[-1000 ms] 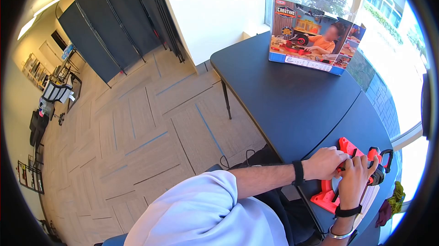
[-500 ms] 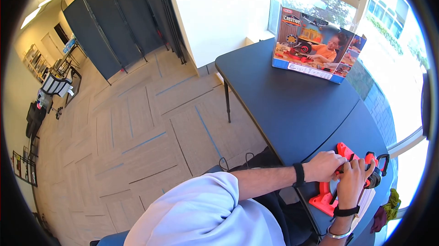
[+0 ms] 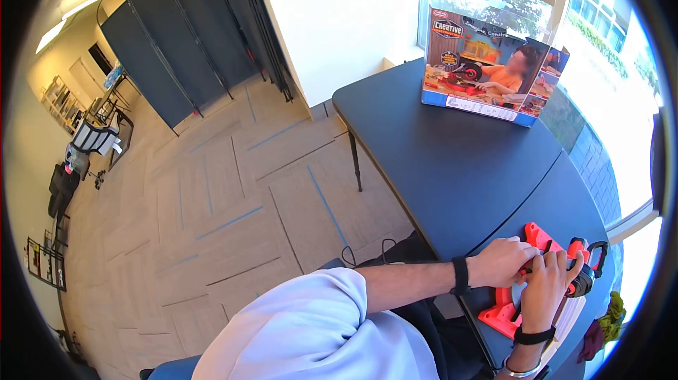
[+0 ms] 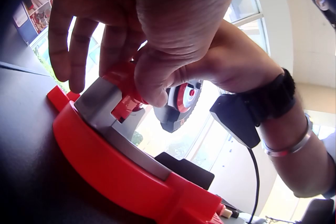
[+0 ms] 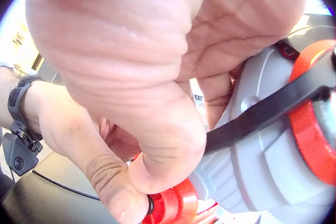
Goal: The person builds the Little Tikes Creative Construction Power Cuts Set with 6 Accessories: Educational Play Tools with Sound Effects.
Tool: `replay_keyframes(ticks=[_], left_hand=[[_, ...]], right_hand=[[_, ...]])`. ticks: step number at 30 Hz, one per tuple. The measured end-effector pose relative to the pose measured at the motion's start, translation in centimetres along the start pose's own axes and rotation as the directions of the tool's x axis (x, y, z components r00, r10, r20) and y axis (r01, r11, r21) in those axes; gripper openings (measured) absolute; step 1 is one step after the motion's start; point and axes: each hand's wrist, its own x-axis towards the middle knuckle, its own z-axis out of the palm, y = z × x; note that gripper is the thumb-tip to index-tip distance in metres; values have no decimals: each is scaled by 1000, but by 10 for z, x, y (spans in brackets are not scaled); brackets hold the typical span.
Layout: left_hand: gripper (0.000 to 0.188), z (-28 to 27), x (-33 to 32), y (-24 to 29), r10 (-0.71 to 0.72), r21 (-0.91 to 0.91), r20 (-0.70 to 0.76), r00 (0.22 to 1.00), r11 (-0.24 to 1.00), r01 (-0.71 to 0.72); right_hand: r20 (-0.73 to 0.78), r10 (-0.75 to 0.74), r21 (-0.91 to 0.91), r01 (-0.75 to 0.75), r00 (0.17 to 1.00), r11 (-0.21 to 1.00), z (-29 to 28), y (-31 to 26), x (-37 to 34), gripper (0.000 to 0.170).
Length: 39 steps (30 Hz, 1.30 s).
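A toy miter saw (image 3: 580, 282) with a red base (image 4: 115, 176) stands on the dark table close to the person. The left hand (image 3: 500, 261) reaches in from the side, its thumb and fingers pinching a red part above the grey turntable. From the other side, the right hand (image 3: 545, 291) bends over the same spot, fingertips meeting the left thumb at a red knob (image 5: 178, 203). The saw's grey body (image 5: 262, 166), with a black handle bar, lies beside the right fingers. A round blade guard (image 4: 188, 98) shows behind the left thumb. The fingers hide much of the gripped part.
A printed toy box (image 3: 480, 73) stands at the table's far end by the window. A light wood-coloured board (image 3: 571, 318) lies beside the saw. Olive and maroon cloths (image 3: 610, 309) are past the table edge. A seam crosses the tabletop (image 3: 438, 147).
The head view has shifted slightly. Both hands stay at the same place on the toy miter saw, with little visible finger movement.
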Motion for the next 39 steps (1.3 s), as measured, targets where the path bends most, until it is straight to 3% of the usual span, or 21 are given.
replay_keyframes(ticks=[27,29,36,39], left_hand=[[55,-7,1,1,18,-27,19,1000,999,-18],[56,-7,1,1,12,-24,32,999,1000,-11],[57,-4,0,0,39,-23,3,999,999,-39],[56,-5,0,1,19,-29,12,1000,999,-19]], right_hand=[[108,85,-39,-82,990,996,-5,-8,1,23],[23,85,20,-85,996,996,-7,-12,2,22],[60,111,43,-114,992,993,-8,-13,2,22],[-18,64,30,-63,998,998,-11,-14,3,22]])
